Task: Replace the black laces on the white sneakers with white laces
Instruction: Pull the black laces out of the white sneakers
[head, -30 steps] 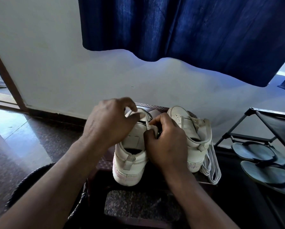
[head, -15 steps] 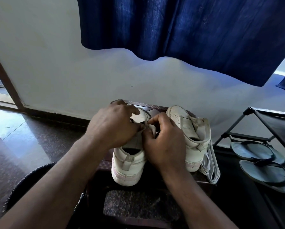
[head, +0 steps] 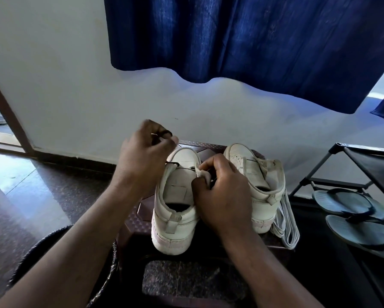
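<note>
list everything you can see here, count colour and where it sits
white leather sneakers: 2, white, side by side on the stool, heels toward the camera
thin black lace: 1, black, across one sneaker, up to the left hand
flat white laces: 1 bundle, white, draped off the stool's right edge
patterned brown stool: 1, dark brown, against the wall
grey rubber flip-flops: 2, grey, low in the rack
black metal shoe rack: 1, black, far right
dark blue curtain: blue, hanging above
left hand: raised, pinches the black lace
right hand: grips a sneaker's lacing edge
</note>
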A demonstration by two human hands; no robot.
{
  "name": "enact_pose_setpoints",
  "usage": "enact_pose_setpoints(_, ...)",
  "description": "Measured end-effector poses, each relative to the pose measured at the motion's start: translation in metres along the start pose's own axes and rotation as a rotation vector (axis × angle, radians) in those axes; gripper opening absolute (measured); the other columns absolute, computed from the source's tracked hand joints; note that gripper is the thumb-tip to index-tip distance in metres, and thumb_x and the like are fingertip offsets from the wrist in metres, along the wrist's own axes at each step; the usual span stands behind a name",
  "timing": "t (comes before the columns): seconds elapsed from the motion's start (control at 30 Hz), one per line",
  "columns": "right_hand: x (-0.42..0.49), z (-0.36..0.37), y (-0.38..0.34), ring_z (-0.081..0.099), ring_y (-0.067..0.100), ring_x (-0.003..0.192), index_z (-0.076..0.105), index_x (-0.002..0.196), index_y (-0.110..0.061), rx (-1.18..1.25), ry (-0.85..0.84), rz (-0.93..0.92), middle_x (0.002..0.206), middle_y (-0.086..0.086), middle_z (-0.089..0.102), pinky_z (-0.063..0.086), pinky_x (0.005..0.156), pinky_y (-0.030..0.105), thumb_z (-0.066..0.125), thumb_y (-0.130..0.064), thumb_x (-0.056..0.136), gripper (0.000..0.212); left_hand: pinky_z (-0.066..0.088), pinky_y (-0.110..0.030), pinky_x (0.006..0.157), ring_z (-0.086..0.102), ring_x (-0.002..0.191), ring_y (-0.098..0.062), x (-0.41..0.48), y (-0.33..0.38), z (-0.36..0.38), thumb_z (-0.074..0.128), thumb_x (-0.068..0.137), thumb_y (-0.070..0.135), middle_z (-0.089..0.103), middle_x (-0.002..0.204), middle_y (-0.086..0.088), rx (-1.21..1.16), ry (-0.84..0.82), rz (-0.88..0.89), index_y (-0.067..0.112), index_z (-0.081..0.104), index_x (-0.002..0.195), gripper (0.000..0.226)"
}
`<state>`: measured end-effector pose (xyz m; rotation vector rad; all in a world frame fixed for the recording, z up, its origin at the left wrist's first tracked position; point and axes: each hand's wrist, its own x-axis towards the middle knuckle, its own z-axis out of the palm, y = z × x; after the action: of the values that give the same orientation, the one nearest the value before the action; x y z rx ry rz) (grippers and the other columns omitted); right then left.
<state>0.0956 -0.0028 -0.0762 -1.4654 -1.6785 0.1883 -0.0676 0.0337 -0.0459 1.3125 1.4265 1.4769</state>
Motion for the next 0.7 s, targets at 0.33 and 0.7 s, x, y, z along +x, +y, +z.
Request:
enact_pose_setpoints(0.33, 0.009, -0.003, 0.002, 0.06, 0.001, 0.097, 0.068, 0.108, -0.029, 0.151, -0.118, -0.051, 0.106, -0.018, 0.065, 0.051, 0.084, 0.027, 0.068, -0.034, 0.087, 0.022, 0.025, -0.014, 0.038, 0.032, 0.04, -0.004, -0.021, 0.045, -0.004, 0.063, 0.099, 0.031, 0.044, 0.06, 0.003, -0.464, -0.165, 0.065, 0.016, 0.057, 0.064, 0.039)
enact_pose_setpoints(0.7, 0.014, 0.008, -0.016, 0.06, 0.005, 0.109, 0.078, 0.104, -0.026, 0.232, -0.127, -0.238, 0.109, -0.016, 0.074, 0.049, 0.099, 0.035, 0.075, -0.028, 0.089, 0.016, 0.045, -0.036, 0.06, 0.056, 0.059, -0.019, -0.036, 0.072, -0.002, 0.079, 0.088, 0.035, 0.061, 0.06, 0.002, -0.313, -0.053, 0.413, 0.01, 0.059, 0.062, 0.042)
